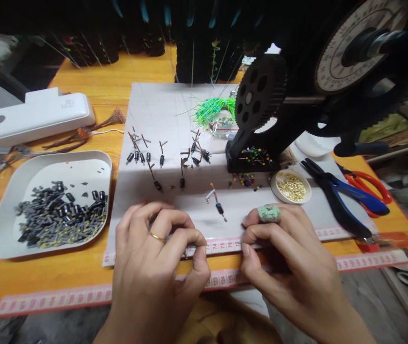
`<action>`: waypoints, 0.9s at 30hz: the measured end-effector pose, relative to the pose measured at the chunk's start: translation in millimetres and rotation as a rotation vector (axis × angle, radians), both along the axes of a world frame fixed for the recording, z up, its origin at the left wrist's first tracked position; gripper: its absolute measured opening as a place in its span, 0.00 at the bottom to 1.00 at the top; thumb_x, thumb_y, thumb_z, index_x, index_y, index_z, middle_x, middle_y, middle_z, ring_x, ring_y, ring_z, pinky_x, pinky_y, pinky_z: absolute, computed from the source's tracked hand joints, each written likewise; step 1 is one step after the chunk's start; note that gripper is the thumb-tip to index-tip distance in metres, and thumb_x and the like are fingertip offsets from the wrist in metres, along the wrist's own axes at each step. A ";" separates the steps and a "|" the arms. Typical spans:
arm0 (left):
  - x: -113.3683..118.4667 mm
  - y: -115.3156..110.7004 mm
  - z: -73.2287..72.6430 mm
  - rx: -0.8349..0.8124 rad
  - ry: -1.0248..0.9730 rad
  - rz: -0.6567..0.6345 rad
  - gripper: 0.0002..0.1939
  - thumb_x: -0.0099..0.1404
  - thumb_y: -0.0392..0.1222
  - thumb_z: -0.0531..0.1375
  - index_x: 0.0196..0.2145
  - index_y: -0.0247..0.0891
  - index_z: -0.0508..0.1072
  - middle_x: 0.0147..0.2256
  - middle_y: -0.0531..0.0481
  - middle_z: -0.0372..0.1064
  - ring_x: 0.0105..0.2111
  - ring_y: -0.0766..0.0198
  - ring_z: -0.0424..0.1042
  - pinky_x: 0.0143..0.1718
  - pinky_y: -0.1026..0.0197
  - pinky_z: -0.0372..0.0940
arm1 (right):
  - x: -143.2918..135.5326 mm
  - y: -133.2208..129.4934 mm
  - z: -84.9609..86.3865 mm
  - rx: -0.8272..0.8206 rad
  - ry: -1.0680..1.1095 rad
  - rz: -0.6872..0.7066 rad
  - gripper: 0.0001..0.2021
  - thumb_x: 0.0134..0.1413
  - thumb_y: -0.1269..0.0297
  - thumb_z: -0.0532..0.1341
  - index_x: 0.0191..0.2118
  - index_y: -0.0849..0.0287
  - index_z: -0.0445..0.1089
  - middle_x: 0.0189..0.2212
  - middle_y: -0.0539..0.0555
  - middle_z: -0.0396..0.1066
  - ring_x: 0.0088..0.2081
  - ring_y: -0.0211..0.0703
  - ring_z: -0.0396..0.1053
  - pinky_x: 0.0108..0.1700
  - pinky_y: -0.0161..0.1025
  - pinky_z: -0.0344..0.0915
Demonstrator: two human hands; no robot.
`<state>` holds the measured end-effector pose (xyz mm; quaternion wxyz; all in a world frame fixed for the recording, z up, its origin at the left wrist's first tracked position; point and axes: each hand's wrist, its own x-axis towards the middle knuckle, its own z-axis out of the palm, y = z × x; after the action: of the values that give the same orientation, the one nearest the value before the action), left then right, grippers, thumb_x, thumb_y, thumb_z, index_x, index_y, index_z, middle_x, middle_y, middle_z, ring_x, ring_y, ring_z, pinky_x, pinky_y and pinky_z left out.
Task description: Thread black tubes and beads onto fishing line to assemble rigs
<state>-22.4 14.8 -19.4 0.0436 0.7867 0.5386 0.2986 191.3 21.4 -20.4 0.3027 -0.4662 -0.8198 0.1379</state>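
Observation:
My left hand (pixel 157 258) is over the front edge of the white board (pixel 168 205), thumb and index finger pressed together. What they pinch is too small or too hidden to tell. My right hand (pixel 286 258), green wrap (pixel 269 213) round one finger, also has its thumb and index finger closed, with any held piece unclear. Between and beyond the hands lies a small fishing-rig piece (pixel 219 208) with a black barrel and orange-tipped stem. Several similar pieces (pixel 161 154) lie farther back on the board.
At left, a white tray (pixel 106 165) holds black barrels and grey tubes. On the right are a dish (pixel 273 187) of gold bits, pliers (pixel 336 196) and red-handled scissors (pixel 369 186). A black geared machine (pixel 261 95) stands behind colored beads (pixel 247 180). Green strands (pixel 213 111) lie at the back.

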 end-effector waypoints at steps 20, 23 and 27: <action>11.2 -0.7 6.8 -0.051 -0.092 0.115 0.07 0.56 0.31 0.65 0.24 0.40 0.76 0.32 0.46 0.75 0.41 0.49 0.67 0.59 0.31 0.55 | 1.8 1.6 -1.0 0.031 -0.054 0.028 0.05 0.58 0.76 0.60 0.37 0.59 0.65 0.36 0.56 0.65 0.43 0.48 0.63 0.43 0.44 0.58; 10.7 -1.2 6.5 -0.054 -0.096 0.113 0.07 0.56 0.30 0.65 0.24 0.39 0.75 0.32 0.46 0.75 0.41 0.50 0.67 0.59 0.32 0.55 | 1.6 2.7 -1.1 0.029 -0.058 0.031 0.05 0.58 0.75 0.60 0.37 0.59 0.65 0.36 0.56 0.65 0.43 0.48 0.63 0.43 0.44 0.58; 8.9 -0.6 4.5 -0.041 -0.078 0.094 0.07 0.57 0.31 0.65 0.25 0.40 0.74 0.32 0.48 0.74 0.41 0.51 0.67 0.60 0.34 0.55 | 0.7 2.8 -1.1 0.046 -0.054 0.027 0.05 0.58 0.76 0.60 0.37 0.59 0.65 0.36 0.56 0.65 0.42 0.48 0.63 0.43 0.44 0.59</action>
<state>-13.5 14.2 -15.0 0.0666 0.7473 0.5789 0.3194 192.0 24.2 -21.5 0.2891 -0.4515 -0.8369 0.1106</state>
